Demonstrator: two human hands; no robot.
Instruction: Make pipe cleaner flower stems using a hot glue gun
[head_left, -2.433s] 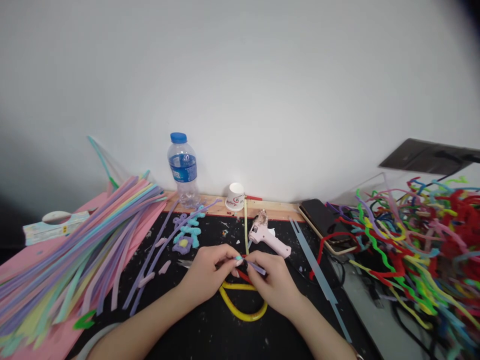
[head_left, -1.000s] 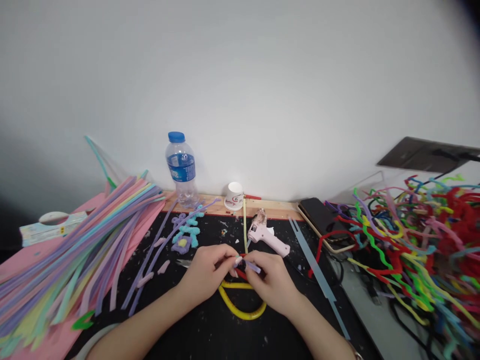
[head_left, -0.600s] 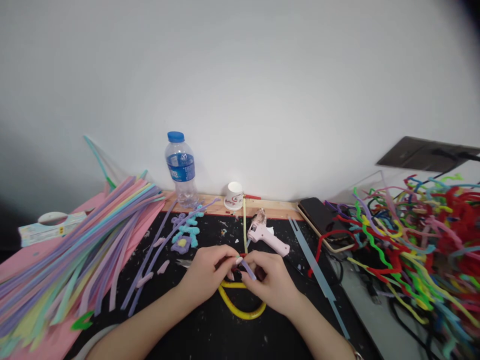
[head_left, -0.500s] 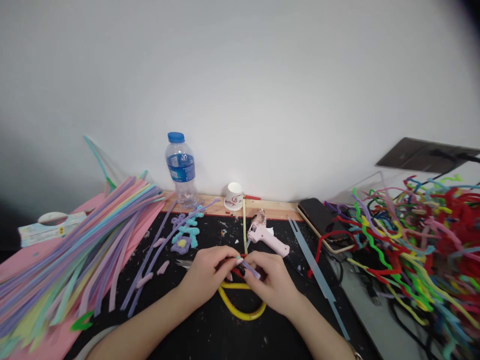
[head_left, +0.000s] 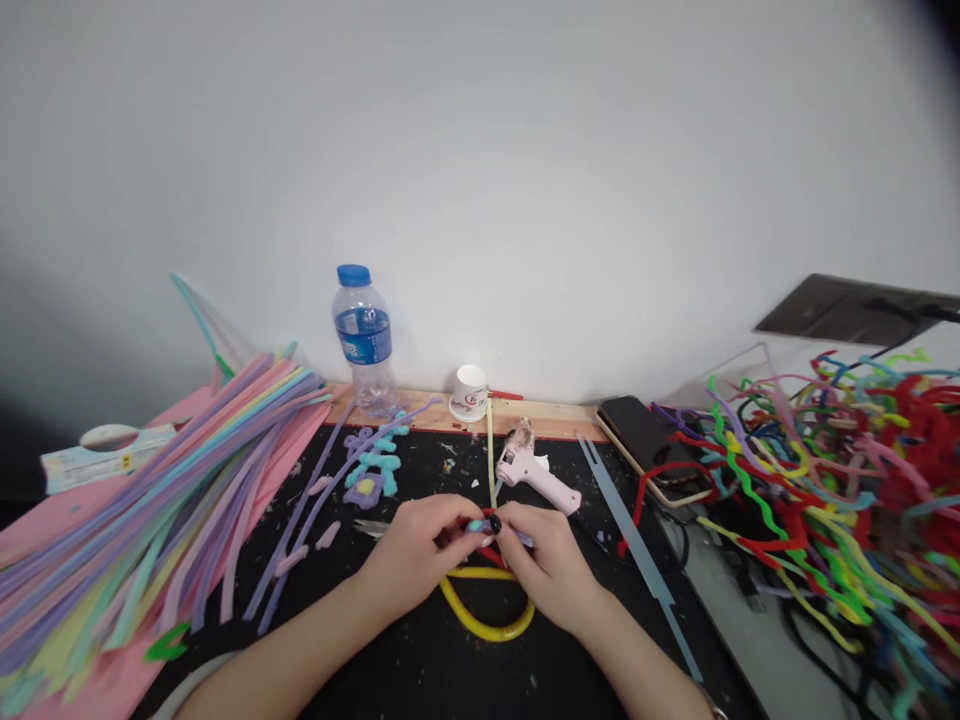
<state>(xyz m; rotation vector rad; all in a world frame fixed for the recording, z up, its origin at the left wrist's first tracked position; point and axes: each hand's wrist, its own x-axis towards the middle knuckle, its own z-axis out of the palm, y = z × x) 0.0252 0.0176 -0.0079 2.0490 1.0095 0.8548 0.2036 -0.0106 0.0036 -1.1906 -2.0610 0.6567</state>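
Observation:
My left hand (head_left: 427, 545) and my right hand (head_left: 544, 550) meet over the black mat. Their fingers pinch a short lilac pipe cleaner piece (head_left: 523, 538) between them. A bit of teal shows near the left fingertips, but I cannot tell whether it is fuzz or nail colour. Below the hands lies a tool with a yellow loop handle (head_left: 491, 630) and red parts, mostly covered by the fingers. Just beyond the right hand rests a pale pink glue gun (head_left: 551, 487). A teal and purple pipe cleaner figure (head_left: 379, 465) lies beyond the left hand.
Pastel pipe cleaners (head_left: 187, 490) are heaped at left, beside a tape-like package (head_left: 97, 460). A water bottle (head_left: 367, 345) and paper cup (head_left: 469, 393) stand by the wall. At right are a phone (head_left: 637, 430), a translucent strip (head_left: 626, 530) and tangled bright pipe cleaners (head_left: 817, 480).
The fingers have shifted on the lilac piece, and my right thumb now presses across it near the left fingertips. Things on the mat stay where they were.

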